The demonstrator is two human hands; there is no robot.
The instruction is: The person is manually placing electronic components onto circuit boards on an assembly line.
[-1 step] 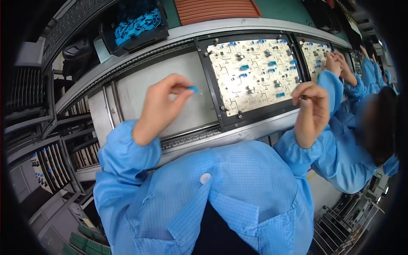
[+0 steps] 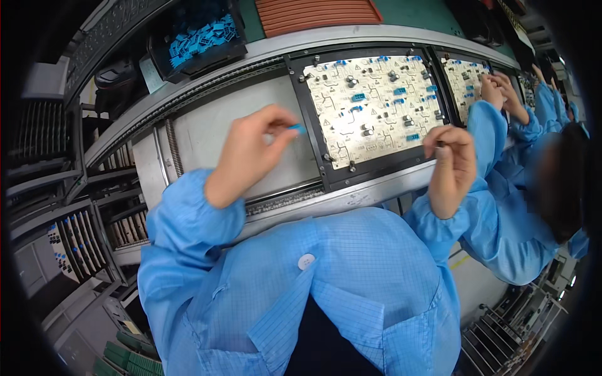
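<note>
A cream circuit board [image 2: 351,135] with blue and grey parts lies in a black frame [image 2: 376,172] on the conveyor in front of me. My left hand [image 2: 248,156] is raised over the bare grey conveyor plate [image 2: 207,135], left of the board, and pinches a small blue component [image 2: 296,129] between thumb and fingertips. My right hand [image 2: 453,166] is at the board's near right corner, its fingers closed on a small dark component [image 2: 441,144]. Both arms wear blue sleeves.
A black bin of blue components [image 2: 197,37] stands behind the conveyor at the upper left. A second board [image 2: 465,78] lies to the right, with a co-worker's hands [image 2: 501,91] on it. Racks of trays [image 2: 81,241] stand at my left.
</note>
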